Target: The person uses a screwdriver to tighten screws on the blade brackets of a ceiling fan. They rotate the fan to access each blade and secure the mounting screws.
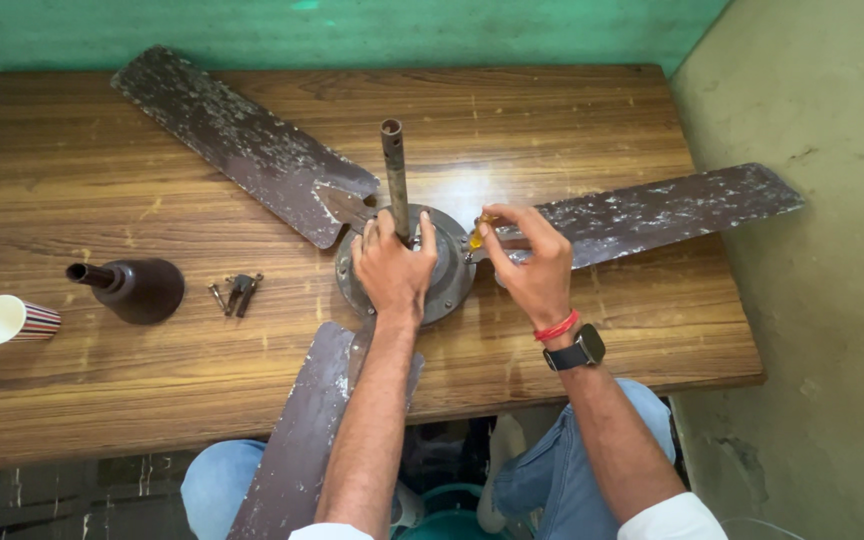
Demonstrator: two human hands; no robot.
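Centre of frame: the left hand (393, 263) lies palm-down on the grey motor housing (449, 280) of a ceiling fan, fingers closed around the base of the downrod (394, 175), a rusty upright pipe rising toward the camera. Just right of it, the right hand (529, 260) pinches a small yellow-handled tool (478, 234), apparently a screwdriver, between thumb and fingertips; the tool's tip meets the housing rim where the right blade joins, though the exact contact point is hidden by the fingers. The wrist of this hand carries a red thread band (556, 326) and a dark wristwatch (576, 351).

The motor housing sits directly beneath both hands, near the middle of the wooden table (102, 380). Three brown, paint-flaked blades radiate from it: one (242, 140) toward the upper left, one (667, 210) toward the right edge, one (302, 440) down past the table's near edge, between the person's knees in blue jeans (562, 470).

Left of frame, well apart from the hands: a cluster of dark bolts (236, 293), a dark brown bell-shaped canopy cover (137, 288) lying on its side, and a striped paper cup (12, 320), also on its side. A green wall (252, 30) runs behind the table.
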